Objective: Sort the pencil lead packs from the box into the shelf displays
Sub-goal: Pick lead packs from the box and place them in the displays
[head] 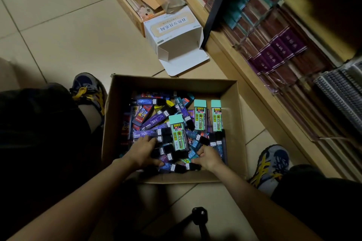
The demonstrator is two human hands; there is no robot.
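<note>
An open cardboard box (232, 107) sits on the floor between my feet, filled with a jumble of pencil lead packs. Several are purple (154, 120) with black caps; three are larger with mint-green caps (178, 133). My left hand (144, 151) lies on the pile at the near left, fingers curled round dark purple packs. My right hand (207, 157) is at the near right, fingers curled among blue and black packs (193, 166). The shelf displays (290, 49) run along the right, holding rows of packed stationery.
An empty white carton (176, 33) lies open on its side on the tiled floor beyond the box. Behind it stands another cardboard box (133, 6) with clear plastic and paper. My shoes (271, 164) flank the box. A black tripod head (198, 214) is near the bottom edge.
</note>
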